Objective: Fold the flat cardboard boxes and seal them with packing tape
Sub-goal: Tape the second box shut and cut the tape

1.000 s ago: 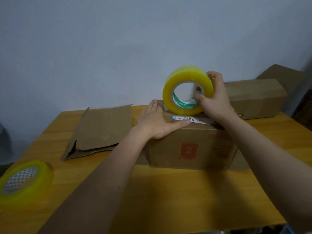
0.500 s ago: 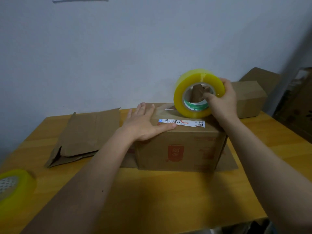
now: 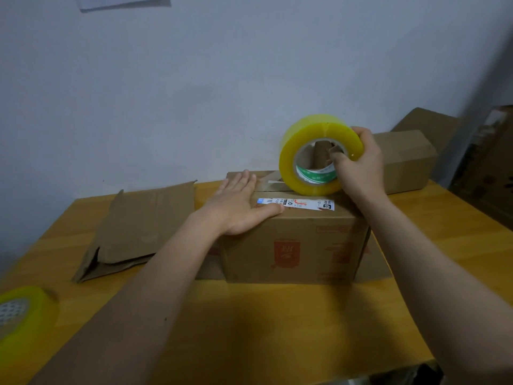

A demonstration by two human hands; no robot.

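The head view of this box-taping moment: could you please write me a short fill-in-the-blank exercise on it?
1. The right hand grips a roll of yellow ____.
2. The left hand lies flat on top of the ____ box.
3. A second roll lies at the table's near ____ corner.

Missing words: tape; cardboard; left

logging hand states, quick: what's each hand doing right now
Left hand: open, fingers straight, pressing flat on top of the cardboard box.
Right hand: closed around the tape roll, holding it on the box top.
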